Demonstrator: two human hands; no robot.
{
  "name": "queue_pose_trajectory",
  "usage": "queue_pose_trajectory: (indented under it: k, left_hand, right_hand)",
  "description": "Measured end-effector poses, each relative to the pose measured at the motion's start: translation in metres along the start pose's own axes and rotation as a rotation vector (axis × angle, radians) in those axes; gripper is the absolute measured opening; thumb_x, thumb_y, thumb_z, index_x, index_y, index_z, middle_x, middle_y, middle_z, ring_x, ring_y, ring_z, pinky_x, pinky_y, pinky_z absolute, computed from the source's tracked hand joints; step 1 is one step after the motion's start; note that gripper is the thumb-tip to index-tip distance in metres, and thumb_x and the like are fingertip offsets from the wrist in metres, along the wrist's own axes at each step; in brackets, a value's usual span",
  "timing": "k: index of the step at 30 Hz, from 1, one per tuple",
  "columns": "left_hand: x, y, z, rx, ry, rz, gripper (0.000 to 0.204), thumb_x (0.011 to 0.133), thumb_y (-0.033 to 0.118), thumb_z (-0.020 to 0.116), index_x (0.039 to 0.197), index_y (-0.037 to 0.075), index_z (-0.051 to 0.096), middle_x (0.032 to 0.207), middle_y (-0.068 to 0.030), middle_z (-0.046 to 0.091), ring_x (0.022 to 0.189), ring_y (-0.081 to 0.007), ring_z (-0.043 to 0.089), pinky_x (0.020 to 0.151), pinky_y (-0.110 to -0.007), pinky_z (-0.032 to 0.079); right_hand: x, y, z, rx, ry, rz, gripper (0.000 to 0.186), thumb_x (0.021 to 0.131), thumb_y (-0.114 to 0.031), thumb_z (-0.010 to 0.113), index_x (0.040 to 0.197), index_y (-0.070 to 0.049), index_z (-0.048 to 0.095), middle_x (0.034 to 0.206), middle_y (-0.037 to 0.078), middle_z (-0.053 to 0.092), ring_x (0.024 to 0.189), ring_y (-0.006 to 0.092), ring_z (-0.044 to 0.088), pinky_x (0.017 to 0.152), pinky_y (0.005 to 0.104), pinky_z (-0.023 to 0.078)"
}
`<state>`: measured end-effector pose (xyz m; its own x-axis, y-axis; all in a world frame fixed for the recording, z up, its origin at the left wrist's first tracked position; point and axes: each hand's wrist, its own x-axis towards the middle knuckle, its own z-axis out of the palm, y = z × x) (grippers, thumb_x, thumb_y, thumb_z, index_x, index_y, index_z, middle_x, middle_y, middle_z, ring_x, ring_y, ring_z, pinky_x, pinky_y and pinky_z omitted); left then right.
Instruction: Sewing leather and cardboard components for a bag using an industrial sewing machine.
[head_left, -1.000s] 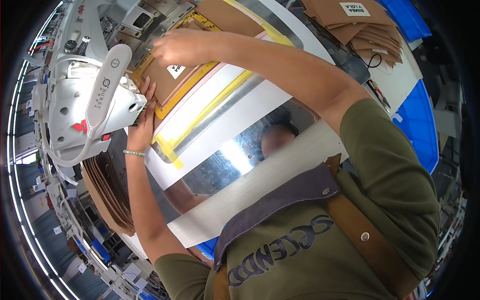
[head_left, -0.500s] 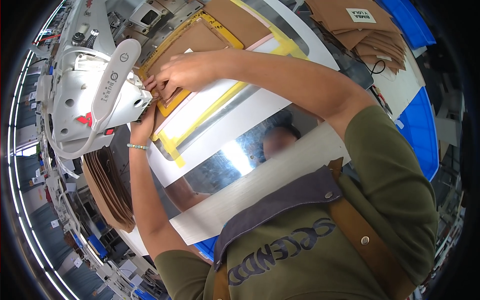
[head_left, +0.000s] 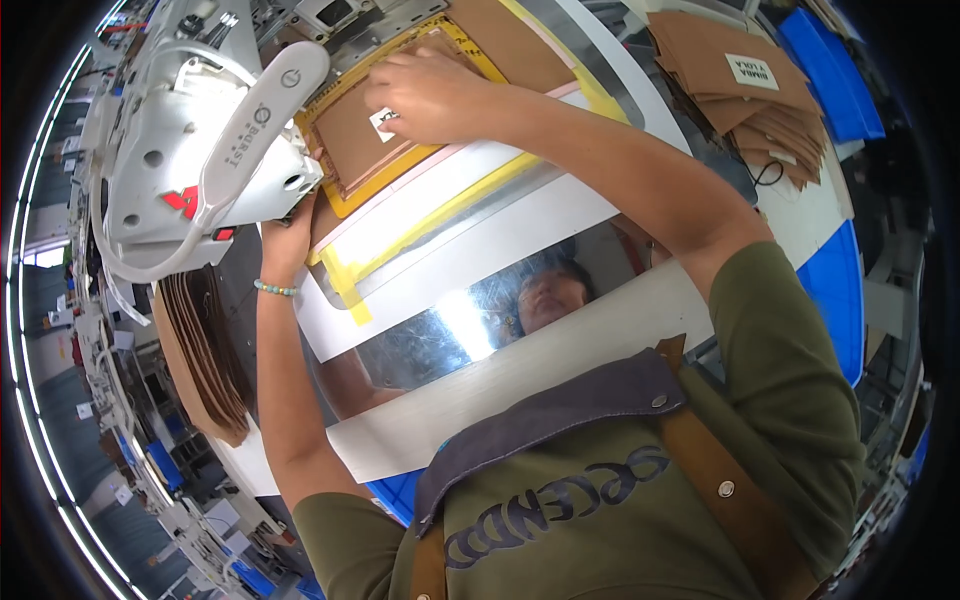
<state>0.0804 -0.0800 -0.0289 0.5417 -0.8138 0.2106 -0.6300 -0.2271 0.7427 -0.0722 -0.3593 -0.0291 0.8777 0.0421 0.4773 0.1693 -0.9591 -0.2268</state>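
A brown flat panel lies inside a yellow rectangular frame, with a small white label on it. Over the panel is my right hand, its fingers bent and its thumb apart from them, close to the label; nothing shows in its grip. My left hand is at the frame's left corner, beside the white sewing machine head. That machine head hides most of the left fingers. Under the frame lies a white sheet edged with yellow tape.
A pale grey lamp hangs on the machine head. Brown pieces are stacked at the left and at the far right. Blue bins stand along the right. A shiny metal plate lies before me.
My right hand has moved right along the panel, away from my left hand, baring more of the white label. My left hand stays by the machine head. The whole view has shifted slightly.
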Motion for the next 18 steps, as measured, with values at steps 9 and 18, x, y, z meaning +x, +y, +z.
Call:
queue_pose_trajectory:
  k: [9,18]
  left_hand:
    - [-0.069,0.036,-0.006,0.221,0.247,-0.088,0.026,0.101,0.015,0.072,0.121,-0.003,0.074,0.131,-0.0154,0.071,0.12,-0.0268,0.067,0.106,-0.037,0.05]
    - [-0.085,0.134,0.028,0.011,0.198,0.012,0.046,0.095,0.01,0.077,0.14,0.003,0.068,0.14,-0.0131,0.07,0.123,-0.0211,0.068,0.104,-0.037,0.055]
  right_hand:
    - [0.009,0.013,-0.017,0.122,-0.129,0.052,0.011,0.099,-0.02,0.071,0.106,-0.012,0.07,0.108,0.004,0.069,0.117,0.0263,0.062,0.105,0.0473,0.043]
    - [0.001,-0.003,-0.139,0.586,-0.334,0.18,0.015,0.105,-0.018,0.062,0.104,-0.006,0.071,0.095,-0.001,0.069,0.09,0.0124,0.066,0.082,0.0316,0.051]
